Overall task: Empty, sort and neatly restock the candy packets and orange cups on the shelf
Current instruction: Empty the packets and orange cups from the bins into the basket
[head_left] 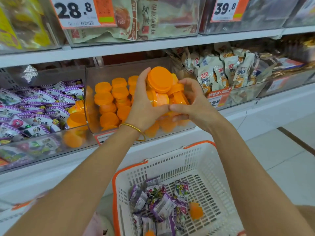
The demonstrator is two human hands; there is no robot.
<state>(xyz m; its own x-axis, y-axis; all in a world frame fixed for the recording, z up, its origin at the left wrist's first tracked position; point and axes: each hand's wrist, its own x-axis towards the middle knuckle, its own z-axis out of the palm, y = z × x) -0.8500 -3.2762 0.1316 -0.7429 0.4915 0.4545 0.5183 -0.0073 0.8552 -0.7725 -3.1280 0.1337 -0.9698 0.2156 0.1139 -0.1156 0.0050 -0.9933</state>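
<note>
White basket [170, 164] on pale floor tiles [281, 159] holds purple candy packets [158, 201] and one loose cup [196, 211]. Above it, over the shelf's [170, 142] clear bin [119, 68] of orange cups [109, 97], left hand [144, 103] and right hand [196, 101] clasp a cup cluster [162, 89], fingers curled round it, thumb tips touching.
</note>
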